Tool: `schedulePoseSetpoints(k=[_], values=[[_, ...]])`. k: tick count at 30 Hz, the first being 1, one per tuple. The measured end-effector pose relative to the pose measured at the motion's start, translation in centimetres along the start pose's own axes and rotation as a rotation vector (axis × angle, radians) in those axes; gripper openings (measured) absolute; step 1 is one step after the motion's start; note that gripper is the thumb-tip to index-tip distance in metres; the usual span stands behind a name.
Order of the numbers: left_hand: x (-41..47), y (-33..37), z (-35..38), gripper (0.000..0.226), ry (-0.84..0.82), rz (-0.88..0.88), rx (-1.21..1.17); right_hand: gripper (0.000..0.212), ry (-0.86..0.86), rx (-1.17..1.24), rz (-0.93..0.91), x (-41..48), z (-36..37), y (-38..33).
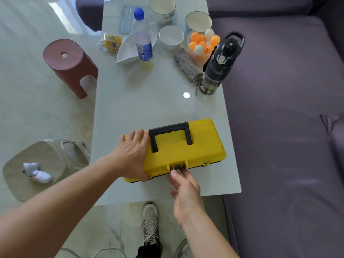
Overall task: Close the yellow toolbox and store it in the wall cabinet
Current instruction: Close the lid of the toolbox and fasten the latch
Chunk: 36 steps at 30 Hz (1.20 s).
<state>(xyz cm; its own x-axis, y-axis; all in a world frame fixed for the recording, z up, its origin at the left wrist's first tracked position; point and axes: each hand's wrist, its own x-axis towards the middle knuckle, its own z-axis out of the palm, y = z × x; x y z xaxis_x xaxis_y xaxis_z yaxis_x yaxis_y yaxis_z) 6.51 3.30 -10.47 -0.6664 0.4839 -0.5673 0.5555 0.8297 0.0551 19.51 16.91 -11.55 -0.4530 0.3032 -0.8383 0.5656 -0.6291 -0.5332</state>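
Note:
The yellow toolbox (197,146) lies near the front edge of the pale glass table (149,101), lid down, its black handle (170,135) folded flat on top. My left hand (133,155) rests palm-down over the box's left end, fingers spread across the lid and thumb on the front edge. My right hand (183,190) is at the front of the box, its fingertips touching the dark latch (177,167) in the middle of the front face. No wall cabinet is in view.
Behind the box stand a black sports bottle (218,66), a bowl of ping-pong balls (202,45), white bowls (171,37), a water bottle (142,38) and a white dish. A red stool (68,66) and a clear stool (50,164) stand left; a purple sofa (288,127) runs along the right.

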Motion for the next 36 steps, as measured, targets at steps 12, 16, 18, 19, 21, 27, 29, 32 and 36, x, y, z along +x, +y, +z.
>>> schedulePoseSetpoints(k=[12, 16, 18, 19, 21, 27, 29, 32, 36], values=[[0.8, -2.7, -2.3, 0.134, -0.221, -0.074, -0.575, 0.028, -0.071, -0.301, -0.128, -0.2, -2.2, -1.6], [-0.7, -0.2, 1.9, 0.138, 0.108, -0.039, -0.250, 0.043, 0.080, -0.339, -0.060, -0.3, -3.8, 0.7], [-0.7, -0.1, 3.2, 0.140, 0.164, -0.040, -0.249, 0.041, 0.132, -0.347, 0.025, 0.4, -3.7, 1.1], [-0.6, -0.2, 3.4, 0.140, 0.168, -0.039, -0.258, 0.039, 0.159, -0.331, 0.073, 0.8, -3.6, 1.1], [-0.4, -0.4, 3.5, 0.141, 0.175, -0.030, -0.252, 0.026, 0.195, -0.219, 0.139, 1.3, -3.3, 1.1], [-0.2, -0.3, 3.5, 0.143, 0.182, -0.031, -0.265, 0.029, 0.146, 0.084, 0.126, 2.0, -0.8, 0.1], [-0.1, -0.4, 3.6, 0.142, 0.166, -0.030, -0.281, 0.030, 0.189, 0.126, 0.146, 2.4, 0.2, -0.5], [0.0, -0.5, 3.8, 0.142, 0.165, -0.022, -0.310, 0.028, 0.242, 0.100, 0.138, 2.9, 0.7, -0.2], [0.0, -0.6, 3.8, 0.141, 0.158, -0.013, -0.326, 0.031, 0.218, 0.128, 0.126, 2.9, 0.6, 0.9]])
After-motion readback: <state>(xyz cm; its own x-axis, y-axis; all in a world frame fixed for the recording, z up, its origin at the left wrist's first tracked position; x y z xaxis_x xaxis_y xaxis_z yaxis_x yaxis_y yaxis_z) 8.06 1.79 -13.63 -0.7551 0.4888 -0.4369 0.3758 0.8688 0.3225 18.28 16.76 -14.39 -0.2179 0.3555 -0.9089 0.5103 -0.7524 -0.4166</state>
